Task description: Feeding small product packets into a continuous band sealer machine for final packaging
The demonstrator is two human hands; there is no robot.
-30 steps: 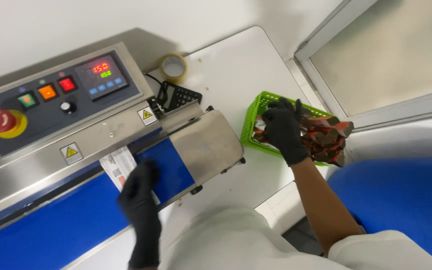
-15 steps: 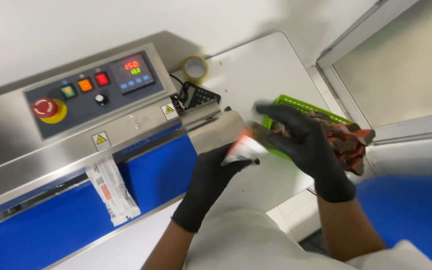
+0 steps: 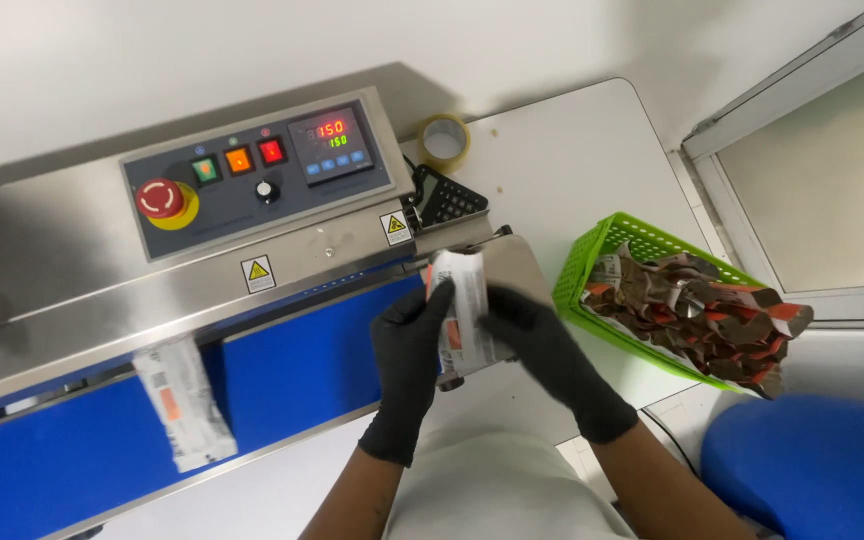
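Both my hands wear black gloves. My left hand [image 3: 407, 370] and my right hand [image 3: 542, 355] hold one white printed pouch [image 3: 460, 305] between them. The pouch lies at the right end of the blue conveyor belt [image 3: 297, 355], with its top at the slot of the steel sealing machine [image 3: 102, 290]. A second white pouch [image 3: 184, 402] lies further left on the belt, its top under the machine's rail.
A green plastic basket [image 3: 584, 268] full of brown and red pouches stands right of the machine on the white table [image 3: 572, 150]. A roll of tape [image 3: 444, 142] lies behind the control panel [image 3: 252, 170]. A blue surface [image 3: 812, 465] is at the lower right.
My right hand left the green basket with a pouch and my left hand joined it. Both hands brought the pouch to the machine's right end. The earlier pouch travelled left along the belt.
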